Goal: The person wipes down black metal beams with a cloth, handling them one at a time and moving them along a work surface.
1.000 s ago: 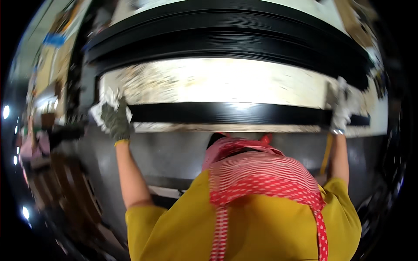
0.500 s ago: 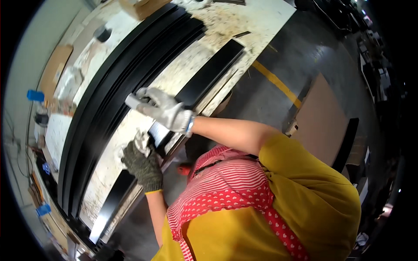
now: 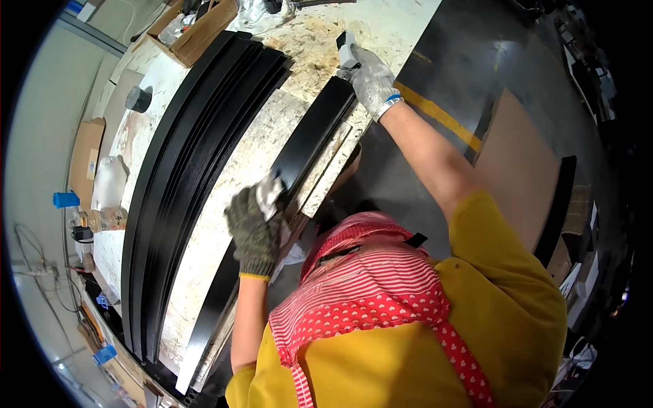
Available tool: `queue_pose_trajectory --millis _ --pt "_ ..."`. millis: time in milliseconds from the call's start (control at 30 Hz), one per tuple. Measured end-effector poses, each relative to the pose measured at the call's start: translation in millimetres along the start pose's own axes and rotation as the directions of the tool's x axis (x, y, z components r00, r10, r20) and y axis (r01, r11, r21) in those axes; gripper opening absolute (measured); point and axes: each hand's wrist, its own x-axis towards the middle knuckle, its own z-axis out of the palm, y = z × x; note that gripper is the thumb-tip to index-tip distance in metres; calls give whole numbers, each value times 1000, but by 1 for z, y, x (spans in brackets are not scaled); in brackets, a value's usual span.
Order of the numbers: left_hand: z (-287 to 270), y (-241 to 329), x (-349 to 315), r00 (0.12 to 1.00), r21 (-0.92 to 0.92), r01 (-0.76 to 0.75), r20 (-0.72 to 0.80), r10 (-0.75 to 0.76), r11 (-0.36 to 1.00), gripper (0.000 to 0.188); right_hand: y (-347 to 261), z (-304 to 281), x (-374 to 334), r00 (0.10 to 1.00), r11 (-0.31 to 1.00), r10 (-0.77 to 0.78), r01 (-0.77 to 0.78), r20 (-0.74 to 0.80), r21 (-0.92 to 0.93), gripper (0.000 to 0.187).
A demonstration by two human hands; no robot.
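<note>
Cloth (image 3: 268, 194), white and crumpled, sits in the grasp of your gloved left hand (image 3: 250, 228), over the black board (image 3: 314, 136) about midway along its length. That board lies near the front edge of the pale, stained table (image 3: 235, 153), with uncovered stretches on either side of the hand. Your right hand (image 3: 374, 78), in a lighter glove, reaches to the board's far end and clasps a small pale block (image 3: 348, 56) with a dark tip; whether block and board touch cannot be told. With 2 hands at this 1 board, work on it looks unfinished, though its even dark face does not show how much is done. Beyond it lies a group of at least 3 long black boards (image 3: 197, 163); whether they are finished or left to do is unclear. Farther off stand a dark round container (image 3: 138, 99) and an open cardboard box (image 3: 194, 32).
</note>
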Motion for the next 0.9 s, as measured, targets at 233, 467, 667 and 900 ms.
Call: queue_pose_trajectory --millis 233,467,667,900 --pt "35 63 151 949 -202 -283 80 304 937 62 12 -9 1 968 845 -164 238 192 -479 40" --pt "33 123 263 870 -273 -298 317 378 915 35 -11 -68 -10 974 844 206 -131 -90 521 34" --pt "38 138 300 822 -333 77 554 129 940 39 13 -126 10 924 699 382 -275 -19 660 38" --pt "-46 -40 269 913 -572 325 -19 -408 753 52 34 -147 23 925 924 -316 351 213 -154 44"
